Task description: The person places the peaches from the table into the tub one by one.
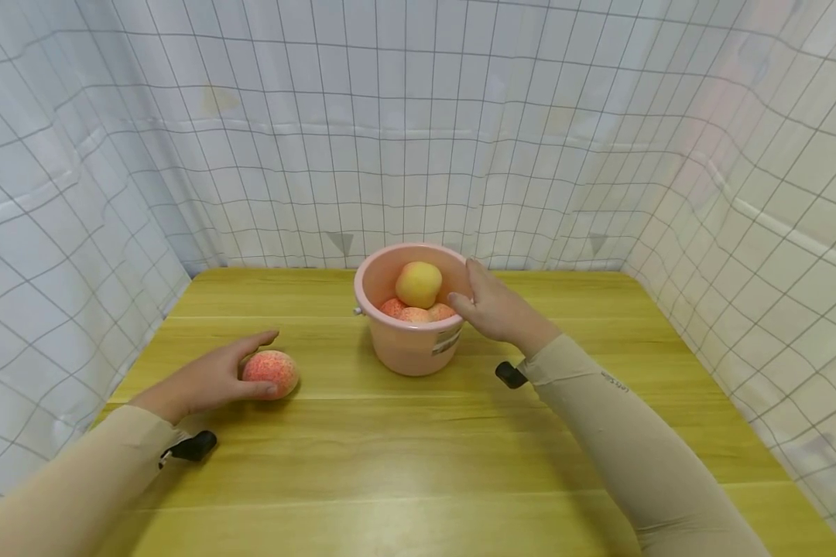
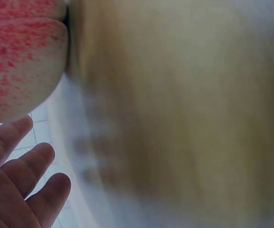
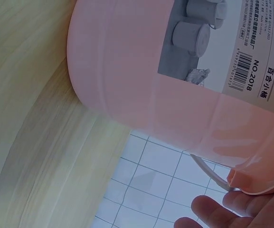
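Observation:
In the head view, a pink bucket (image 1: 412,348) stands upright on the wooden table, with several peaches inside and a yellow peach (image 1: 420,283) on top. My right hand (image 1: 498,305) holds its right rim, thumb over the inner side and fingers outside. The right wrist view shows those fingers (image 3: 212,209) beside the rim and the white handle (image 3: 208,171). To the left, my left hand (image 1: 216,377) lies around a red-speckled peach (image 1: 279,373) on the table. Its thumb crosses the peach's near side, while the fingers stay spread loosely behind it.
The wooden table (image 1: 404,449) reaches back to a white grid-patterned curtain (image 1: 418,139), which also hangs at both sides. A printed label (image 3: 250,61) is on the bucket's side. Black wrist devices (image 1: 193,446) sit under both sleeves.

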{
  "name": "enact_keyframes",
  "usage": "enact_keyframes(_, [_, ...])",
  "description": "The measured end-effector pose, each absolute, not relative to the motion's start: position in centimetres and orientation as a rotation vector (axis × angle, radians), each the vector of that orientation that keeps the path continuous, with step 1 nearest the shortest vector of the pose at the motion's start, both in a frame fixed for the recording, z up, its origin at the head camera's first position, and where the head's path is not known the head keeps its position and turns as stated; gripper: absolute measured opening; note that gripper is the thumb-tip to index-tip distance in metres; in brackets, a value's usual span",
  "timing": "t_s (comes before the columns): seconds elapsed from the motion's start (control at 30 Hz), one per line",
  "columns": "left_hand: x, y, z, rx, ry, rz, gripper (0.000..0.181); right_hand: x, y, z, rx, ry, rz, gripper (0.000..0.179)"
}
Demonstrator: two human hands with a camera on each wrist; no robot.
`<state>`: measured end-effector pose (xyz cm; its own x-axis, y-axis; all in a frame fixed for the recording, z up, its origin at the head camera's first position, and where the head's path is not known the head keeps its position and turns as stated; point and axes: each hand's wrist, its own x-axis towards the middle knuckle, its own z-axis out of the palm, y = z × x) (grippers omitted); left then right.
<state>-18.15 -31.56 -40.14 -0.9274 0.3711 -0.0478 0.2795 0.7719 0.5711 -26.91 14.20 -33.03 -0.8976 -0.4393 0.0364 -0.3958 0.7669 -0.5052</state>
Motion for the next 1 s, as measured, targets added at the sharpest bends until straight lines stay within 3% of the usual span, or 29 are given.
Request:
enact_keyframes(0.5, [-18.08, -31.48, -40.68, 0.525, 2.806, 0.859, 0.101, -26.83, 14.25, -33.1, -0.659, 2.865, -0.844, 0.09])
enact_keyframes(1.0, [-18.35, -31.2, -40.75, 0.521, 2.757, 0.918, 0.086, -26.89, 14.28, -33.31, -0.68, 2.867, -0.872, 0.089])
